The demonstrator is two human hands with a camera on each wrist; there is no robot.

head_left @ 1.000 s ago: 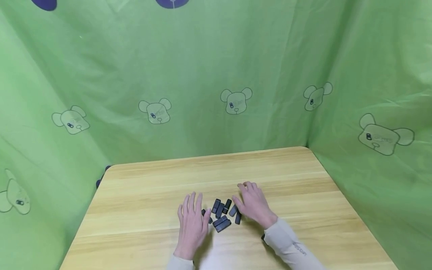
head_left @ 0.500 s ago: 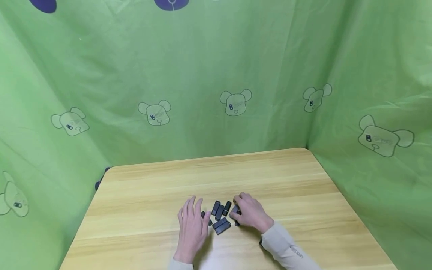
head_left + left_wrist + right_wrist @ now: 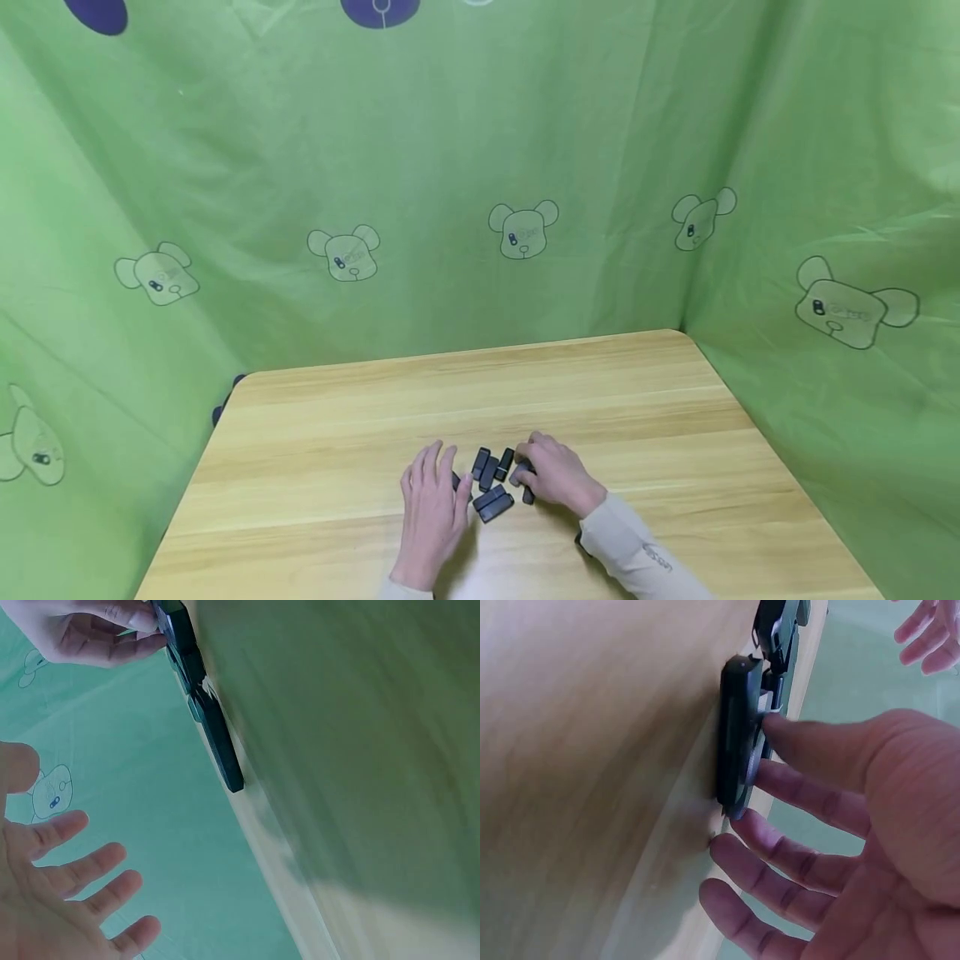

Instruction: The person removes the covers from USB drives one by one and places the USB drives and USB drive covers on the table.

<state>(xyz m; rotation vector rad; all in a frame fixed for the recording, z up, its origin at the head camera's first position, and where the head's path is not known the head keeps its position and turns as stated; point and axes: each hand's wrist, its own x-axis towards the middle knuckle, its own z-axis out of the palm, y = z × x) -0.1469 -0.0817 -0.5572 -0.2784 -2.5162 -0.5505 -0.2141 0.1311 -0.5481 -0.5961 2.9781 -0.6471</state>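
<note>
Oblong pieces (image 3: 487, 473): small, dark, smooth, several side by side on the table between the hands. Grey piece (image 3: 519, 474): flat slab with rounded end, pinched between thumb and forefinger of the right hand (image 3: 558, 473), remaining fingers bent. Left hand (image 3: 431, 508): back upward, fingers spread apart, gripping nothing, thumb near one dark piece. Tabletop (image 3: 337, 433): pale streaked wood grain, beneath both hands. Curtain (image 3: 435, 150): creased green cloth, beyond them.

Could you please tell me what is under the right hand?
In the head view, a greyish piece and a black piece show partly from under the right hand. Their covered parts, and anything wholly hidden there, cannot be seen.
</note>
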